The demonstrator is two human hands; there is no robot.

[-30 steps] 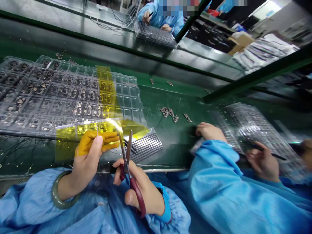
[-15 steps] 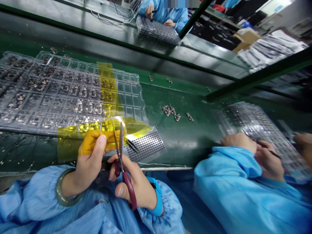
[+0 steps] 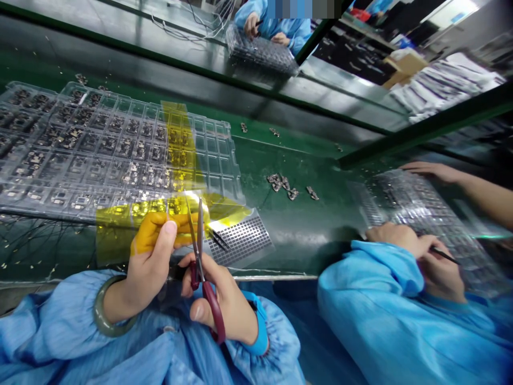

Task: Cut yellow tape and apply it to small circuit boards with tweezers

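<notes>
My left hand was clamped on the yellow film beside the clear tray, thumb over film-covered fingers. Apart from it, my right hand gripped the scissors, blades slightly parted at the film, near the patterned sheet on the green bench

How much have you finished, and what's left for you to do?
Many pockets of the clear tray already hold small parts. In hand: the left hand holds the yellow film, and the right hand has the scissors, blades parted near it; I can't tell whether a cut has begun. Probably left: the cutting, the tray's right-hand pockets, which look empty, and maybe the loose parts on the green table.
</notes>
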